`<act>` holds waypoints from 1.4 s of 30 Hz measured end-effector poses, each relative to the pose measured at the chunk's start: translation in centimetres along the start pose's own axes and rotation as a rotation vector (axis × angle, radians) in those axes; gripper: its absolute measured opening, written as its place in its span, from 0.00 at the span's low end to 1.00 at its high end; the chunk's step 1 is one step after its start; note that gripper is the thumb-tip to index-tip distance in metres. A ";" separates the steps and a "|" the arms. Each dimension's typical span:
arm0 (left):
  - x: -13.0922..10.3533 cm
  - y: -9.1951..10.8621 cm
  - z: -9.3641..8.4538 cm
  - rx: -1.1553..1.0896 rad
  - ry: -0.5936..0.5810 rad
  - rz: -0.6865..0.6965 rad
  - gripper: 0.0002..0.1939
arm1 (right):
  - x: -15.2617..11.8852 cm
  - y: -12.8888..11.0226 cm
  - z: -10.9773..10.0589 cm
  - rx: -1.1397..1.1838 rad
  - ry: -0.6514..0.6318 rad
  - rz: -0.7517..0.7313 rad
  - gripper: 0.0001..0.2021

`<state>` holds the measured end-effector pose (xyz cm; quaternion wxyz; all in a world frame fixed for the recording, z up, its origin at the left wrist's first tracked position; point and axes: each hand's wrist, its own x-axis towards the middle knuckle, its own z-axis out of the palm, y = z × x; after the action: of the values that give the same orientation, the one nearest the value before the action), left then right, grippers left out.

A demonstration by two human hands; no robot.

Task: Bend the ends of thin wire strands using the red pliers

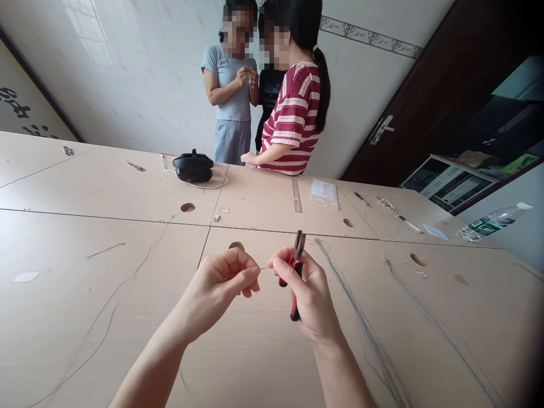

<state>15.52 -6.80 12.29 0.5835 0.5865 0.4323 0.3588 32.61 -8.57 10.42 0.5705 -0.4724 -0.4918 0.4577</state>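
My left hand is closed, thumb and forefinger pinching a thin wire with what looks like a small loop at its end. Pliers with red and black handles rest in the closed fingers of my right hand, jaws pointing away from me. The right thumb and fingertip come close to the wire's end; whether they touch it I cannot tell. To the right of that hand lies a bundle of thin grey strands with small metal ends. Farther right is a thinner bundle of similar strands.
Loose strands lie across the table on the left. Beyond my hands are a black case with a white cable, a ruler, a plastic packet and pens. A bottle stands right; several people are behind the table.
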 end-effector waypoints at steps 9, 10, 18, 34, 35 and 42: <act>0.4 -0.1 -0.1 -0.065 -0.050 -0.084 0.11 | -0.5 0.0 -0.9 -0.258 -0.065 -0.165 0.02; 0.4 -0.1 -0.1 -0.066 -0.053 -0.079 0.12 | -0.5 0.1 -0.9 -0.263 -0.081 -0.166 0.03; 0.3 -0.6 -0.1 -0.085 -0.086 -0.052 0.12 | -0.7 0.6 -0.4 -0.285 -0.084 -0.189 0.02; 0.3 -0.4 -0.2 -0.039 -0.089 -0.036 0.12 | -0.8 0.4 -0.7 -0.272 -0.095 -0.202 0.02; 0.3 -0.4 -0.2 -0.037 -0.089 -0.036 0.12 | -0.8 0.4 -0.8 -0.274 -0.097 -0.199 0.02; 0.2 -0.1 0.0 -0.021 -0.082 -0.044 0.15 | -0.9 0.3 -1.0 -0.284 -0.098 -0.188 0.03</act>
<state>15.58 -6.62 12.18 0.6145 0.5849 0.4171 0.3261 33.49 -9.48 9.96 0.5138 -0.4771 -0.6208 0.3507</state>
